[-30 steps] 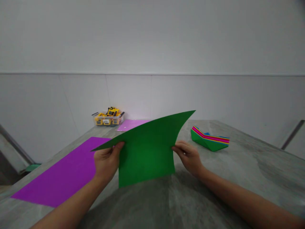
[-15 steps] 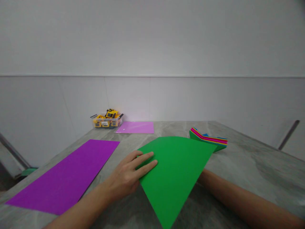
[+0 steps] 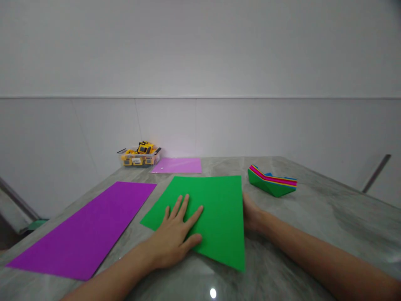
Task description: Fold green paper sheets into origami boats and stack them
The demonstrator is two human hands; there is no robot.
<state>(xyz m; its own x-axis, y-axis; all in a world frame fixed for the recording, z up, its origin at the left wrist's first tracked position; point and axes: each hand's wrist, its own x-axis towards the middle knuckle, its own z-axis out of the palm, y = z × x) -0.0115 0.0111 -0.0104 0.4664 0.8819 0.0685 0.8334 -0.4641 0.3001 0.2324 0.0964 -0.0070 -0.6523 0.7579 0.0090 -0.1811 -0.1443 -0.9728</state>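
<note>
A sheet of green paper (image 3: 219, 209) lies in front of me on the grey table, its right side apparently raised. My left hand (image 3: 175, 238) rests flat on the sheet's left part with the fingers spread. At the right edge of the paper is my right hand (image 3: 250, 213), partly behind or under it. The sheet hides its fingers, so their grip does not show. Just beyond that hand stands a folded paper boat (image 3: 272, 182), green below with pink, yellow and blue bands along its rim.
To the left lies a large purple sheet (image 3: 90, 230). Farther back are a pale purple sheet (image 3: 178, 166) and a clear plastic box (image 3: 153, 161) holding yellow toy vehicles (image 3: 145, 147). A white wall (image 3: 250, 125) stands behind the grey marbled table (image 3: 313, 225).
The green sheet has turned and come down flatter onto the table. My left hand has spread out on it, and my right hand now shows more at the sheet's right edge.
</note>
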